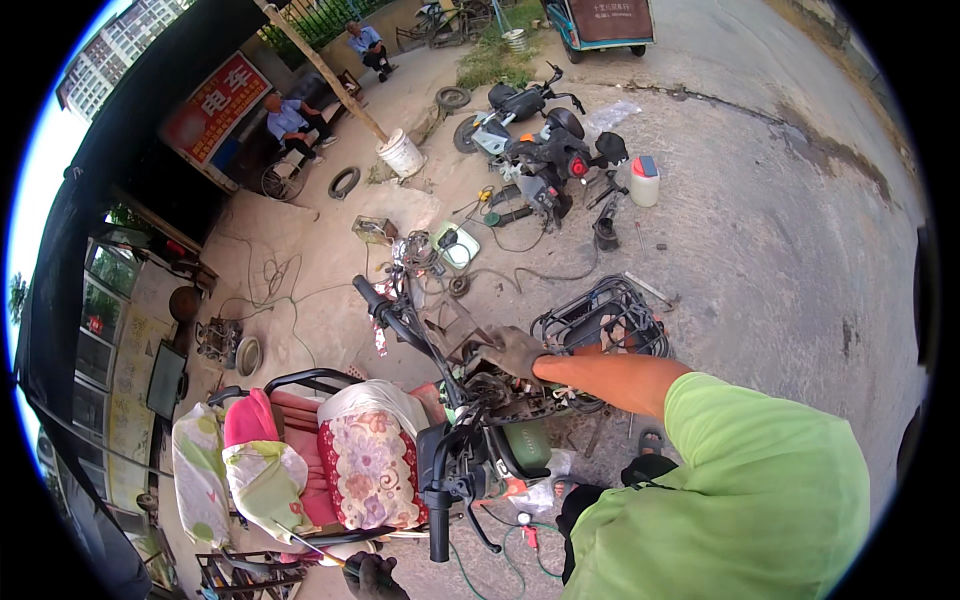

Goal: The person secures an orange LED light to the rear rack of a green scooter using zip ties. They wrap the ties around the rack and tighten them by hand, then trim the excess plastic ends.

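My right hand [512, 352], in a dark grey glove, reaches into the opened front of a three-wheeler. Its fingers are bent at a brownish metal panel [462, 332], beside exposed wiring [485, 388]; what they grip is hidden. At the lower edge my left hand [375, 580], gloved too, is closed around the handle of a screwdriver [318, 549]. The long thin shaft points up and left, toward the cloth-covered seat. Between the hands stand the black handlebars [438, 480], with brake levers. A floral cushion [370, 468] covers the seat behind them.
A black wire basket [605, 315] lies beyond my right arm. Farther off are a partly dismantled scooter [540, 165], a white jug [645, 185], a white bucket [400, 153] and tyres [344, 182]. Cables [270, 280] cross the ground. Two people sit at the back left.
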Motion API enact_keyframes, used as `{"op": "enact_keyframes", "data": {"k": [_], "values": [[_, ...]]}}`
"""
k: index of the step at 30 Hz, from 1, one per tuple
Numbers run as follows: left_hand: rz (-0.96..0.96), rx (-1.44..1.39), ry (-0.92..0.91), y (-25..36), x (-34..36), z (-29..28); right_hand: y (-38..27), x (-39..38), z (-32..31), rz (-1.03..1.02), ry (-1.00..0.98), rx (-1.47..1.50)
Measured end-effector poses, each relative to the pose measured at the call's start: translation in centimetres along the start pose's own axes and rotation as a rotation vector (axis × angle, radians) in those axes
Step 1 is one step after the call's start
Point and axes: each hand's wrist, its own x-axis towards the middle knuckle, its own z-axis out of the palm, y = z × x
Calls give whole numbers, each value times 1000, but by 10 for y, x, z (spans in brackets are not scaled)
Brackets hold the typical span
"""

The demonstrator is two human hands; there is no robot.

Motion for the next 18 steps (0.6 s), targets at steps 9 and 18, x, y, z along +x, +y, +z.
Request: {"op": "enact_keyframes", "data": {"k": [9, 18], "values": [[128, 190, -29, -68, -9, 66, 298, -169, -288, 470, 523, -94], [136, 194, -121, -68, -46, 130, 450, -563, -336, 1505, 433, 159]]}}
